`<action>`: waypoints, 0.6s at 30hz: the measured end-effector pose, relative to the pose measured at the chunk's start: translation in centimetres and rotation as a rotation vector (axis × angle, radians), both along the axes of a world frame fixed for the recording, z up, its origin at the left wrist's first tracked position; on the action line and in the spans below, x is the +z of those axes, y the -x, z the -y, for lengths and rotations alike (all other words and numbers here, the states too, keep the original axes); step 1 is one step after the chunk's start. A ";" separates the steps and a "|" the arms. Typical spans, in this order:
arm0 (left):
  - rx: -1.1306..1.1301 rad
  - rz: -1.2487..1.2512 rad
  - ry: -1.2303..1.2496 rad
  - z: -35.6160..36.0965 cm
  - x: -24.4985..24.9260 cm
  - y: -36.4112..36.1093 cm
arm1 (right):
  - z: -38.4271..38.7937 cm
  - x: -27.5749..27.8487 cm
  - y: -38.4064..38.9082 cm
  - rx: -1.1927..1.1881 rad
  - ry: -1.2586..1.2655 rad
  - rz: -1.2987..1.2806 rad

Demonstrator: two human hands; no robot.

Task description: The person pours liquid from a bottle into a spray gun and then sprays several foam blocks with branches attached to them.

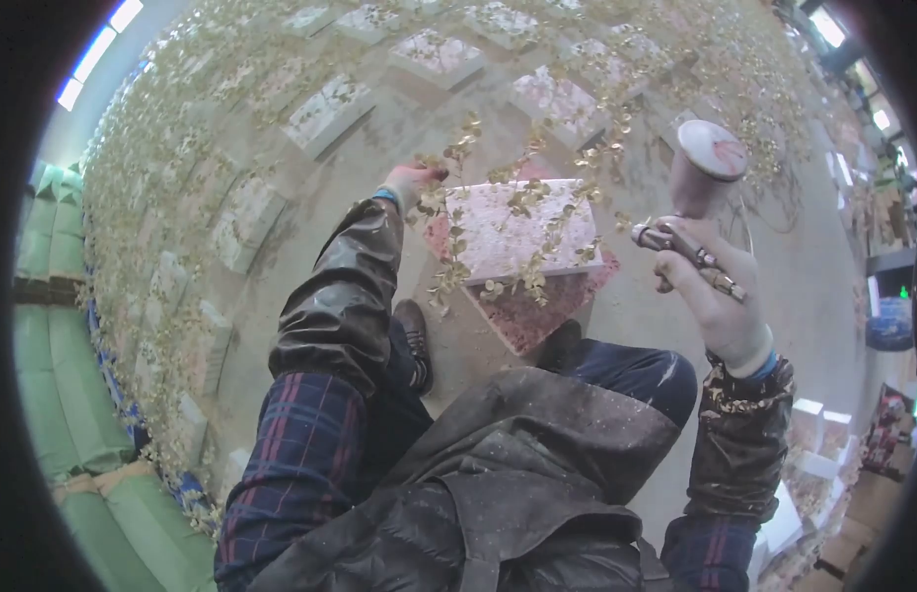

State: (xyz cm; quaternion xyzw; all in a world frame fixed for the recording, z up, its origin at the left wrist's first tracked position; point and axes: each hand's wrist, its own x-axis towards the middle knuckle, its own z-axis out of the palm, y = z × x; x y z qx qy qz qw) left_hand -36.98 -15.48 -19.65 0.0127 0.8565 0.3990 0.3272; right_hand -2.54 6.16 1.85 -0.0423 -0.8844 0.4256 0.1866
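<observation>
A white foam block (522, 229) with gold leafy stems (530, 197) stuck in it sits in front of me on a pink-stained board (537, 314). At its upper left corner my left hand (412, 185), in a pale glove, is closed with the fingertips among the leaves, pinching what looks like a leafy stem. On the right, my right hand (720, 291), gloved too, grips a metal spray gun (690, 255). The gun's paint cup (708, 163) stands on top, and its nozzle points left toward the leaves.
Many more foam blocks (325, 116) with gold stems cover the floor ahead and to the left. Green wrapped bundles (78, 385) line the left edge. A blue container (889, 326) and cardboard boxes (863, 523) stand at the right. My shoe (412, 340) is near the board.
</observation>
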 end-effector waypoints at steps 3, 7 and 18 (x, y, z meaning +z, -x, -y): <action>-0.172 -0.211 -0.174 0.1 -5.3 2.2 | 0.1 -0.6 -0.1 0.016 -0.051 -0.049; 0.177 0.067 -0.392 -0.4 -0.9 -0.5 | 0.3 -0.8 0.3 0.027 -0.083 -0.058; -0.530 -1.176 -0.294 -3.4 8.4 -9.8 | -0.6 -0.9 -1.5 0.048 -0.039 0.050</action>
